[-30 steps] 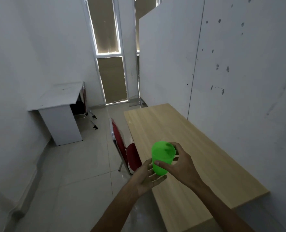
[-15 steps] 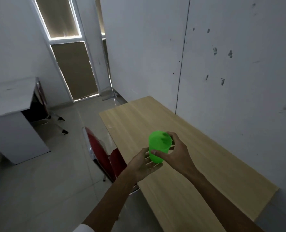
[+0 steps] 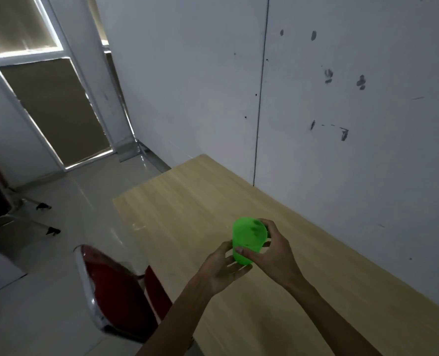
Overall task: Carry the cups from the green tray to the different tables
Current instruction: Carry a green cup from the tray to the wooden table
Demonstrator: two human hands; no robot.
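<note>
A bright green plastic cup [image 3: 248,237] is held upright in the air above the wooden table [image 3: 316,291]. My right hand [image 3: 275,253] grips it from the right, thumb on its near side and fingers round the rim. My left hand [image 3: 223,268] is cupped under and against the cup's left side, palm up, fingers spread. The cup's inside looks empty. No green tray is in view.
The long light-wood table runs along the grey partition wall [image 3: 342,98] on the right. A red chair [image 3: 120,294] with a chrome frame stands at the table's left edge. Pale tiled floor [image 3: 46,291] lies to the left, and a door [image 3: 54,109] stands at the back.
The view has swung right and closer to the wooden table; the white desk has left the frame. Both hands keep the cup, now further over the tabletop.
</note>
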